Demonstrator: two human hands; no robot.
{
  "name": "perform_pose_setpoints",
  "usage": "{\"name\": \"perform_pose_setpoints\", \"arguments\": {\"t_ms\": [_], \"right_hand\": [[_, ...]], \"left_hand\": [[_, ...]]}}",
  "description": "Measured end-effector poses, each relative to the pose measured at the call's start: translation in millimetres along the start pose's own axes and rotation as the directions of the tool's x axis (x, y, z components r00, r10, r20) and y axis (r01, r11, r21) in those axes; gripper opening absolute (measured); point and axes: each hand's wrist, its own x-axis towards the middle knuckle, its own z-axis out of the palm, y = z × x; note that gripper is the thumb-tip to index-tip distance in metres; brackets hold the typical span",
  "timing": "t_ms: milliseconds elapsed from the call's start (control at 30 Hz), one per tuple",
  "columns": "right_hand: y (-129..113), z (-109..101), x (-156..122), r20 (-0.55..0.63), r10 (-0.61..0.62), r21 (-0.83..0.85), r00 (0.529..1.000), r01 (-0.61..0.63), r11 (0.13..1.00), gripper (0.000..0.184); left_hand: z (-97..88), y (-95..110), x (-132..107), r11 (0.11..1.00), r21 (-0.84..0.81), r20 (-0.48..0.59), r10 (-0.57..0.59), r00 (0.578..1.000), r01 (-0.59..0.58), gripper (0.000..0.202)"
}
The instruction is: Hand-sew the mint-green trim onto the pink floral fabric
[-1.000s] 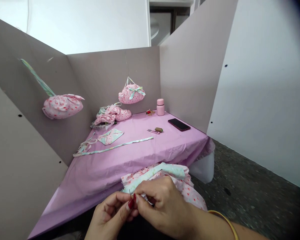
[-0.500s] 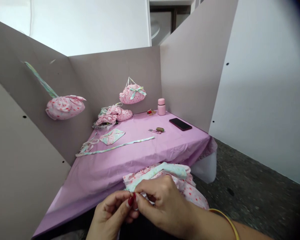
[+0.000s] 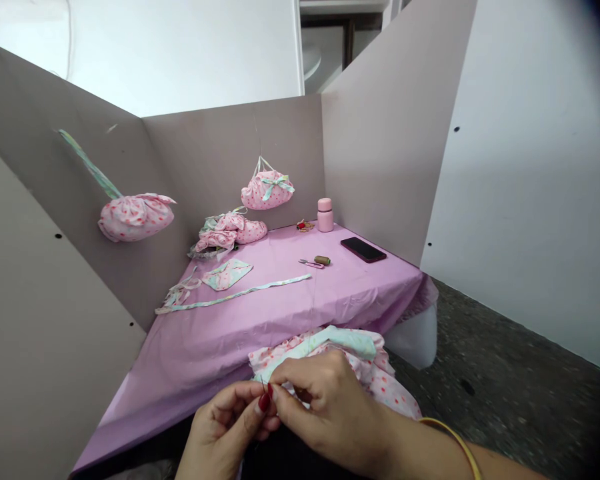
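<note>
My left hand, with red nails, pinches a thin dark needle that stands up between thumb and forefinger. Right against it, my right hand has its thumb and fingertips closed together at the needle. What it grips looks like a fine thread, too thin to follow clearly at the fingertips. Pink dotted fabric with a mint band lies bunched in front of me, partly hidden behind my right hand.
On the purple-covered table are a mint strip, a folded cloth piece, thread snips, a thread spool, a phone, a pink bottle and a fabric pile. Two pink pouches hang by grey panels.
The needle now shows more plainly, upright above my left fingertips. Both hands stay together in nearly the same place; the whole view has shifted slightly.
</note>
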Motion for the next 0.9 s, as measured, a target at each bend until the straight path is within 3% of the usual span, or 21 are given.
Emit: {"name": "perform_pose_setpoints", "arguments": {"t_ms": [900], "right_hand": [[1.0,3.1,-1.0,-0.030,0.002,-0.008,1.000,-0.002,1.000,0.019]], "left_hand": [[-3.0,-1.8,0.2,0.999,0.021,0.059,0.030,0.998,-0.031,0.018]]}}
